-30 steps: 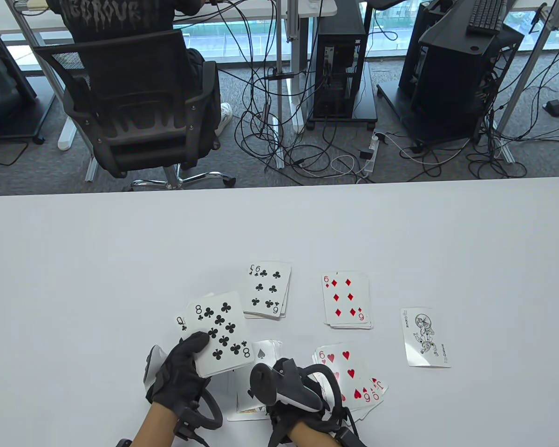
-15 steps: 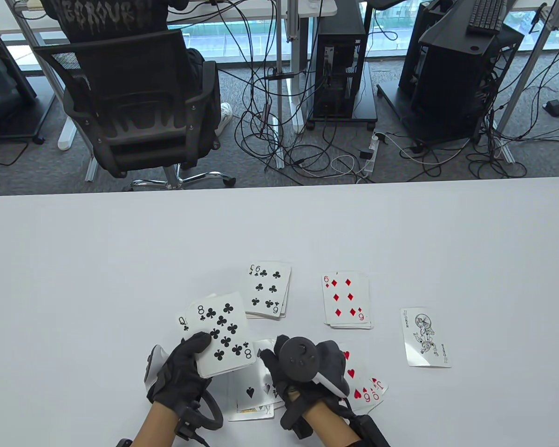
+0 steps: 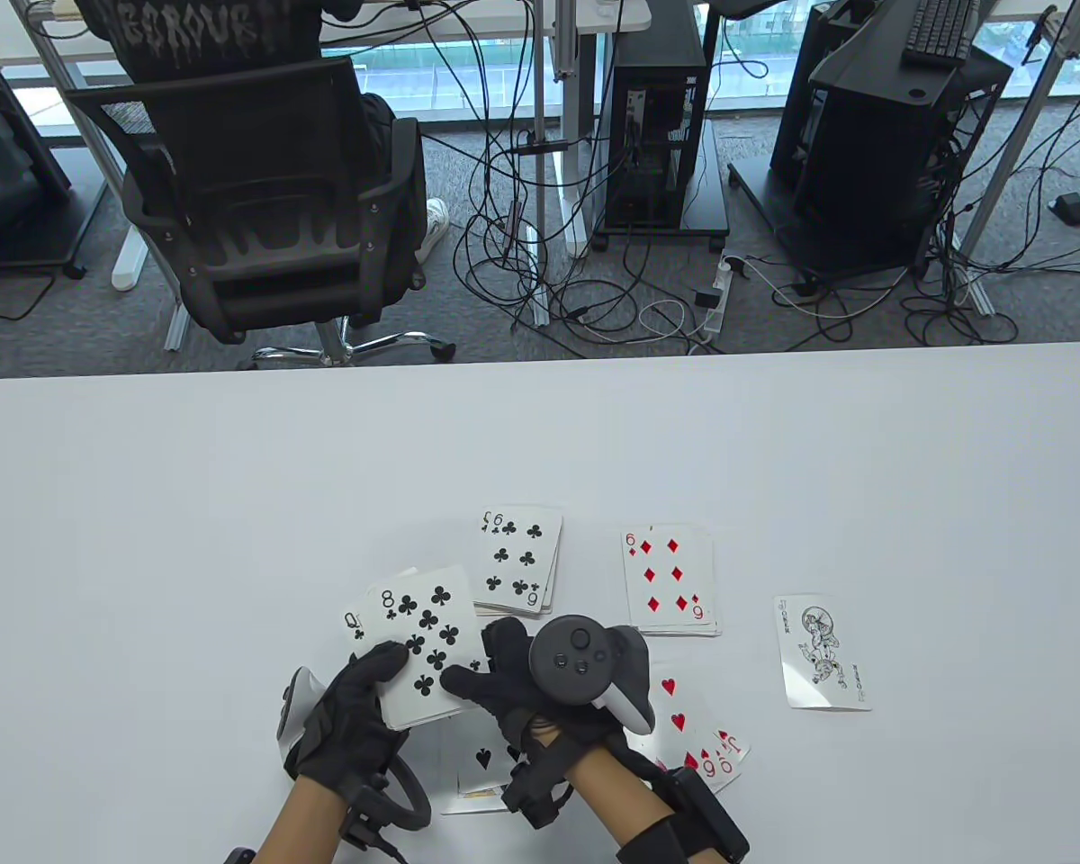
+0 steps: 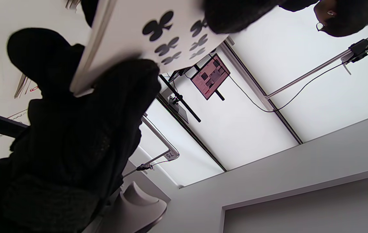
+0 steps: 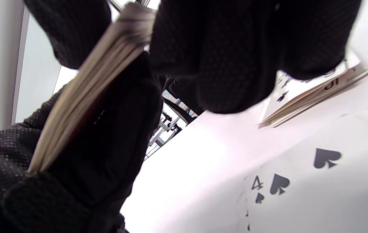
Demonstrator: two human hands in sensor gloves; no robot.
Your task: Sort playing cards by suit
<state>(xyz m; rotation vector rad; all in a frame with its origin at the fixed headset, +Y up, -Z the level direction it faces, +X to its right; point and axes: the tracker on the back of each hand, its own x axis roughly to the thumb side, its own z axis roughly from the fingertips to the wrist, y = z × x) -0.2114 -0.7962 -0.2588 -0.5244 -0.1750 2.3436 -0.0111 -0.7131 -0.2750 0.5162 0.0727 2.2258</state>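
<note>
Nearest the viewer, the left hand (image 3: 346, 720) holds the undealt deck (image 3: 427, 661) face up, thumb laid across the eight of clubs (image 3: 425, 641) on top, fingers beneath; a queen's corner peeps out at the deck's left edge. The right hand (image 3: 540, 688) reaches across to the deck's right edge, its grip narrowed with fingertips (image 3: 463, 679) on the top card. Whether the card is already pinched cannot be told; the right wrist view shows fingers curled over the deck's edge.

Beneath the hands on the surface (image 3: 189, 504) lies the spade pile (image 3: 481, 765), a four of spades visible in the right wrist view, and to its right the heart pile (image 3: 697, 742). Farther off sit the club pile (image 3: 517, 562), topped by a six, and the diamond pile (image 3: 670, 580), also topped by a six; a lone joker (image 3: 823, 652) lies to the right.

A single card is judged light, thin, springy and slick against its neighbours; it is best slid off by thumb pressure, then pinched at a short edge or corner, lest two cards travel together. The eight probably belongs on the club pile.
</note>
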